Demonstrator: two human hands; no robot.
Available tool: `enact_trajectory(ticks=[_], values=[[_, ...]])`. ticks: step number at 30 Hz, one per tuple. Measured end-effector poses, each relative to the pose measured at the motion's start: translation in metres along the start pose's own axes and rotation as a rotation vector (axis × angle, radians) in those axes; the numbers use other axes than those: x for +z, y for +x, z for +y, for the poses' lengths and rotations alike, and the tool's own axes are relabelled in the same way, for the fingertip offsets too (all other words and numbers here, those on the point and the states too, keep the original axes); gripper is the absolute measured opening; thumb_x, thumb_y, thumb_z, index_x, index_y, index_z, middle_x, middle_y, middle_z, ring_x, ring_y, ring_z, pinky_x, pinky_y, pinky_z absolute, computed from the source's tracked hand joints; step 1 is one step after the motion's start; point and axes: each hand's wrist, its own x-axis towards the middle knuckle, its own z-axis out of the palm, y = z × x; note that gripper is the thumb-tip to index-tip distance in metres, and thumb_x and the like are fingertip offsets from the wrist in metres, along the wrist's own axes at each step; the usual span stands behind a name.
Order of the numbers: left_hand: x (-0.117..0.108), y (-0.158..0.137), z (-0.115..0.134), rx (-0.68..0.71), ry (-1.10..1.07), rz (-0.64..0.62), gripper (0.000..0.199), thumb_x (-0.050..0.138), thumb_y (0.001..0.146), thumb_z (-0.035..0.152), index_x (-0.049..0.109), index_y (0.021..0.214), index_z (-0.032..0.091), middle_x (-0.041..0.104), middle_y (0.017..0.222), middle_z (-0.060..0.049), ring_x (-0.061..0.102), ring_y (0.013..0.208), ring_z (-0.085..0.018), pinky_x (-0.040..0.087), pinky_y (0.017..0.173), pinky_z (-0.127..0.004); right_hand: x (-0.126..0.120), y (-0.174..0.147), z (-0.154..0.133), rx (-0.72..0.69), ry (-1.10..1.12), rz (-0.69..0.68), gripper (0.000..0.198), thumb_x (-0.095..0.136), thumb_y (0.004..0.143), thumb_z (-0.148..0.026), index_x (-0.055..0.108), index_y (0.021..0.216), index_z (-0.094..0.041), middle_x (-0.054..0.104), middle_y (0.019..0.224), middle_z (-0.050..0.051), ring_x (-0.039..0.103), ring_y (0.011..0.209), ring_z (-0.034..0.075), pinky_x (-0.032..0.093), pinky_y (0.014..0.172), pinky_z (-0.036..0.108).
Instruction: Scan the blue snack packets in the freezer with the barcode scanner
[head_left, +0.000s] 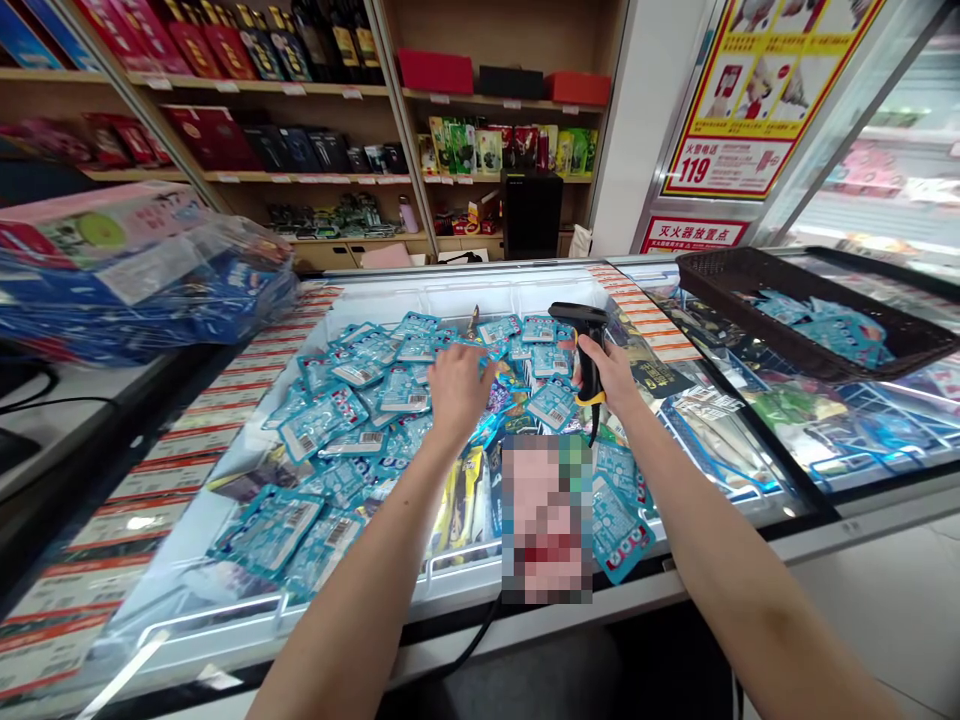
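Note:
My right hand (604, 370) is wrapped round the grip of a black and yellow barcode scanner (579, 318), held above the freezer's contents. Further left, my left hand (459, 388) reaches over a pile of blue snack packets (401, 390). Its thumb and fingers look apart, and the fingertips are partly hidden behind the hand. Several packets show white barcode labels. Under my forearms lie yellow-wrapped ice creams (466, 490) and more blue packets (619, 525). A blurred-out patch covers what is at the front middle.
The chest freezer (442, 578) has a raised front rim and sliding glass lids. On the right lid rests a dark basket (750, 300) with blue packets inside. Plastic-wrapped boxes (142, 270) stand at the left. Shelves (315, 85) of bottles and boxes line the back.

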Motion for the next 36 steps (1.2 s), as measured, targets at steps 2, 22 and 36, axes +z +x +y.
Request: enact_trajectory(ticks=[2, 22, 36], values=[[0.010, -0.002, 0.014, 0.064, -0.153, -0.114, 0.035, 0.051, 0.086, 0.047, 0.069, 0.101, 0.020, 0.065, 0.100, -0.010, 0.059, 0.095, -0.026, 0.044, 0.087, -0.041, -0.001, 0.000, 0.000, 0.006, -0.008, -0.009, 0.053, 0.062, 0.073, -0.063, 0.067, 0.096, -0.016, 0.070, 0.073, 0.006, 0.052, 0.041, 0.013, 0.043, 0.039, 0.029], [0.033, -0.009, 0.024, -0.112, -0.486, -0.340, 0.041, 0.071, 0.069, 0.039, 0.050, 0.098, 0.019, 0.061, 0.094, -0.006, 0.060, 0.085, -0.022, 0.048, 0.076, -0.037, 0.004, -0.004, -0.003, -0.066, -0.091, -0.040, 0.049, 0.061, 0.075, -0.063, 0.064, 0.093, -0.018, 0.068, 0.067, 0.006, 0.054, 0.042, 0.015, 0.044, 0.039, 0.031], [0.030, 0.013, -0.032, -0.436, -1.232, 0.217, 0.035, 0.064, 0.073, 0.032, 0.049, 0.103, 0.023, 0.059, 0.083, 0.001, 0.062, 0.085, -0.015, 0.058, 0.079, -0.035, 0.009, -0.012, -0.008, -0.073, -0.169, -0.191, 0.044, 0.063, 0.075, -0.061, 0.065, 0.089, -0.019, 0.069, 0.071, 0.006, 0.056, 0.044, 0.015, 0.044, 0.040, 0.029]])
